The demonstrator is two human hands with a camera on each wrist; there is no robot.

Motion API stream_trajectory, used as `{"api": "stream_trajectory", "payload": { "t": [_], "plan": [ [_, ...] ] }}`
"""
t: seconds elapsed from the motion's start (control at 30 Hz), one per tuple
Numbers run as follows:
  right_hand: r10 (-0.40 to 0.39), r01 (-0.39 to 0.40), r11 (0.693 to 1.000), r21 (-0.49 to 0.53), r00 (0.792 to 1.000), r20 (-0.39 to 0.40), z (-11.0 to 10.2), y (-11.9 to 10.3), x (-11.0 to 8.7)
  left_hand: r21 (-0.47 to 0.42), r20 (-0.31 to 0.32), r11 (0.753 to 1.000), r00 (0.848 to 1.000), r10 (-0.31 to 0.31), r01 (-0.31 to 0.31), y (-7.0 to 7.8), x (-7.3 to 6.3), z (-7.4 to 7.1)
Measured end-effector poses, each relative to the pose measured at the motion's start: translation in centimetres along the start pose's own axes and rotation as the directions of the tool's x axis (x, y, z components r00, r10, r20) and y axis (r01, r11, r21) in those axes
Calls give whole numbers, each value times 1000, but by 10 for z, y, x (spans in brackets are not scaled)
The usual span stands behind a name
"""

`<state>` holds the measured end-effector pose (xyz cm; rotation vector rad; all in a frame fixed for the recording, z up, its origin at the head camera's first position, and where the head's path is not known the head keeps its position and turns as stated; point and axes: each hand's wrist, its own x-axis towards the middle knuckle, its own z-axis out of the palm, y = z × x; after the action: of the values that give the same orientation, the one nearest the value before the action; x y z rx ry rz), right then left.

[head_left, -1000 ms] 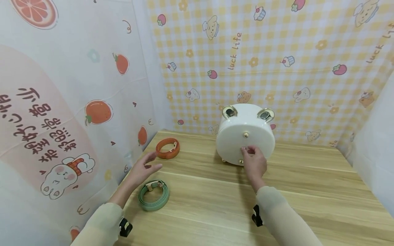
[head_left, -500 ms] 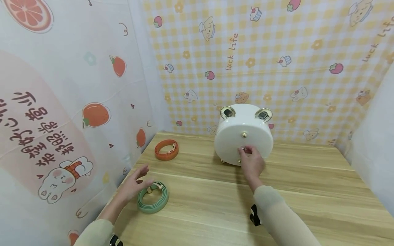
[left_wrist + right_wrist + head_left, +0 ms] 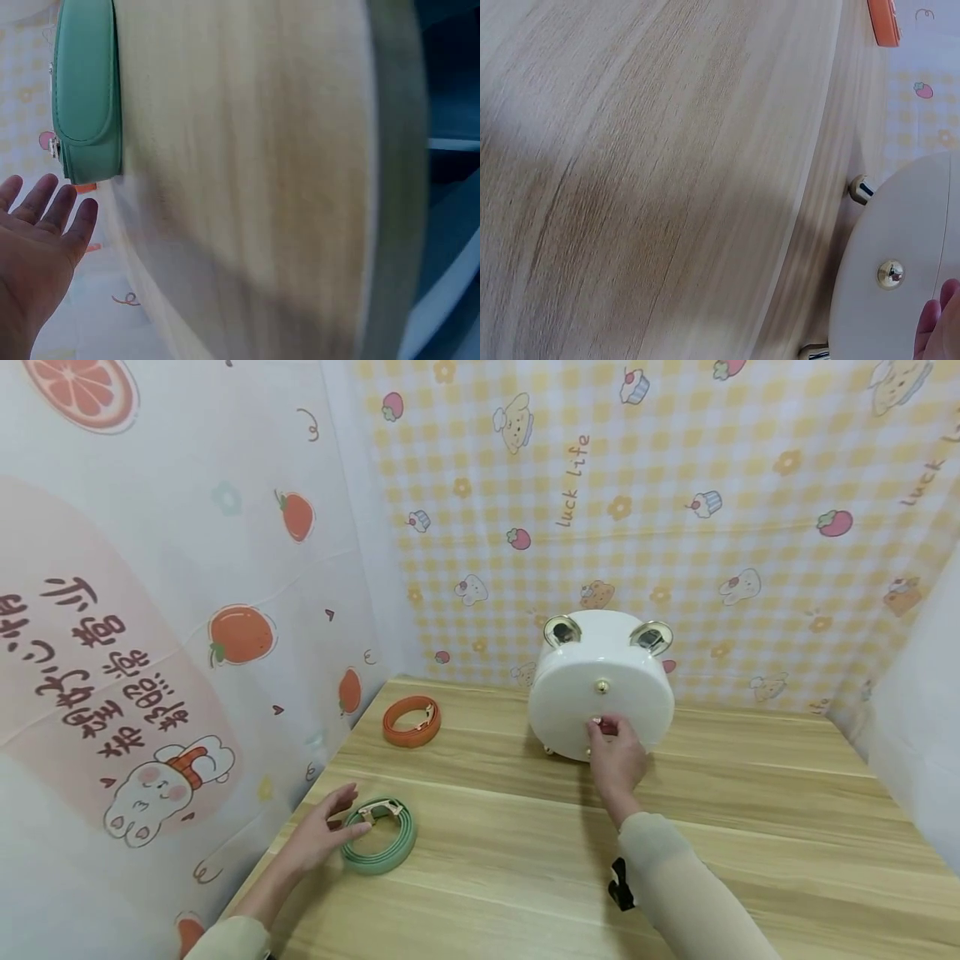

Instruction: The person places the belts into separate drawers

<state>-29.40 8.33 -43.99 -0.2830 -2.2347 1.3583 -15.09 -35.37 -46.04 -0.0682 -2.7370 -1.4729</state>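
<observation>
A white round box (image 3: 562,710) with gold-rimmed ears stands on gold feet near the back of the wooden table. My right hand (image 3: 618,764) pinches a small knob at the middle of its front, which the fingers mostly hide. A gold knob (image 3: 602,687) sits above that spot, and another gold knob (image 3: 891,274) shows in the right wrist view. My left hand (image 3: 315,835) has its fingers loosely extended beside a coiled green belt (image 3: 384,862), the thumb overlapping it in the head view. In the left wrist view, the fingertips are just short of the green belt (image 3: 86,90).
A coiled orange belt (image 3: 408,735) lies farther back on the left of the wooden table (image 3: 510,860). A printed white cloth (image 3: 180,560) hangs along the left side, and a yellow checked cloth (image 3: 645,460) closes off the back.
My left hand has lowered and moved back from near the orange belt to beside the green belt. The right hand stays at the front of the white box.
</observation>
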Motion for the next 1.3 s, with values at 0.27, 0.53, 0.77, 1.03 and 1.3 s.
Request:
{"api": "stream_trajectory", "payload": {
  "t": [0.27, 0.53, 0.77, 1.03, 1.3],
  "plan": [
    [34, -34, 999, 16, 999, 2, 0, -1, 0, 44, 53, 999, 998, -21, 18, -9, -5, 3],
    [69, -69, 998, 9, 998, 9, 1, 0, -1, 122, 76, 993, 997, -15, 5, -15, -9, 7],
    [73, -73, 997, 25, 997, 8, 3, -1, -4, 163, 97, 986, 994, -53, 37, -23, -13, 11],
    [72, -72, 997, 26, 997, 1, 7, -2, -4, 212, 117, 977, 991, -62, 36, -28, -14, 16],
    [82, -82, 996, 20, 997, -13, 9, -3, -3, 273, 87, 962, 995, -50, 24, -29, -14, 21]
  ]
}}
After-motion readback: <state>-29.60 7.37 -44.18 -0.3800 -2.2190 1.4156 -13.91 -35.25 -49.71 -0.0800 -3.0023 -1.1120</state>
